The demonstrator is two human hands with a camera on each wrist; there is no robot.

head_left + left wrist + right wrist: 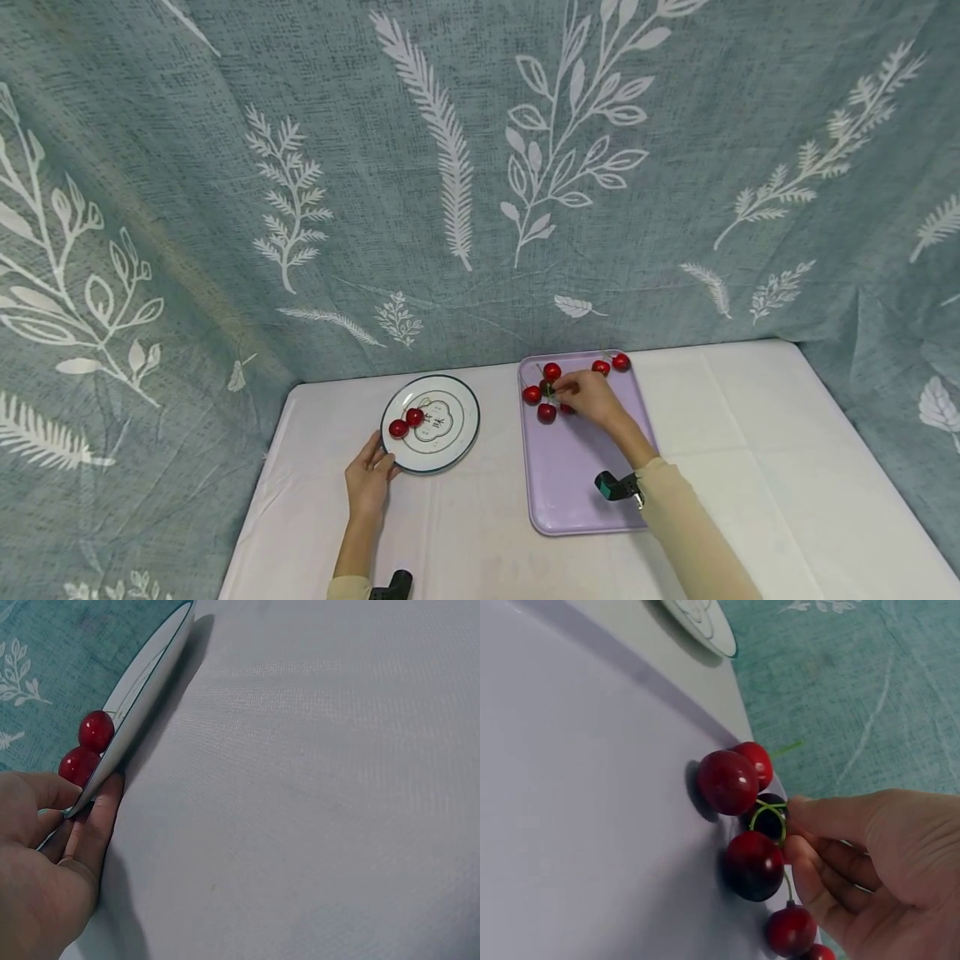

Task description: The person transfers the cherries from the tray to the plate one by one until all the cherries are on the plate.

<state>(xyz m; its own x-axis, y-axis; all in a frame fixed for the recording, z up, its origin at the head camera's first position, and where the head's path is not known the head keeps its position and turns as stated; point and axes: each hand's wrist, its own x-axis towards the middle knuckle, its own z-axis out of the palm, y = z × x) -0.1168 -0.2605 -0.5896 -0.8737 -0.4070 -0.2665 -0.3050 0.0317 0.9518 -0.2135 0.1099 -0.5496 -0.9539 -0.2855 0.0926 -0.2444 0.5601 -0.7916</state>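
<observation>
My left hand (367, 485) grips the near-left rim of a round white plate (457, 442) with a dark edge, thumb on top and fingers beneath. In the left wrist view the plate tilts up in that grip. Two red cherries (398, 428) lie on its left part. My right hand (592, 400) is over the far part of a purple tray (570, 492). Its thumb and forefinger pinch a green cherry stem (781, 825) beside a dark cherry (769, 815). More cherries (547, 412) with stems lie around those fingertips.
Two further cherries (621, 362) sit at the tray's far right corner. Plate and tray stand apart on a white tablecloth (465, 533). A green leaf-patterned curtain (420, 208) hangs behind the table.
</observation>
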